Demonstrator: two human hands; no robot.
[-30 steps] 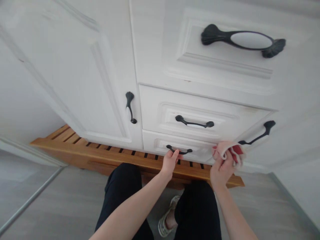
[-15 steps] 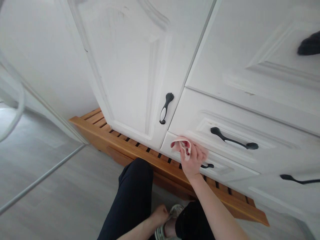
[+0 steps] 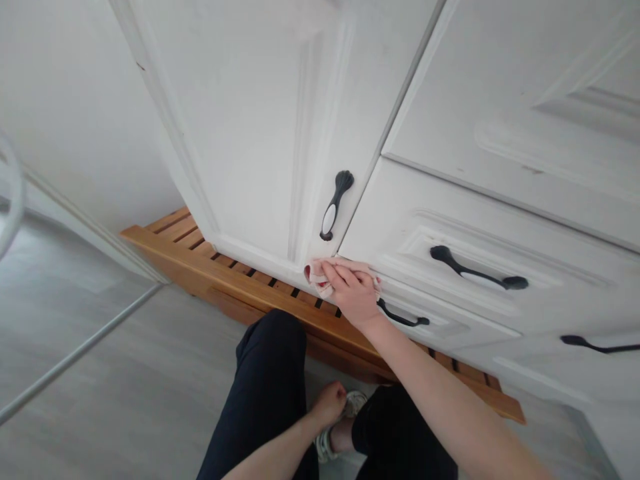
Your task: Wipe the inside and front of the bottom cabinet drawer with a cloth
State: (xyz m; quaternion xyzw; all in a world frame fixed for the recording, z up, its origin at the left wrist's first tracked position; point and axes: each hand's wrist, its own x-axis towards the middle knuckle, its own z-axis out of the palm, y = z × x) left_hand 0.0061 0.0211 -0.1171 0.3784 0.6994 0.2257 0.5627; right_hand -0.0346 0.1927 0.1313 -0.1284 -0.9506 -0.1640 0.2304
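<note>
Two bare hands are visible: the right hand grips a crumpled pink cloth with bent fingers, and the left hand is closed in a loose fist, low between the knees. Whether the left encloses anything cannot be told. The cloth lies against the white panelled cabinet door at its lower right corner, overlapping the upper left corner of the white lowest drawer front. Above the cloth is a black door handle with a white oval inlay; just right of the right hand is the black, curved lowest drawer handle. Brown slatted wooden decking runs along the cabinet's foot — near the dark-trousered legs — above a grey wood-look floor.
</note>
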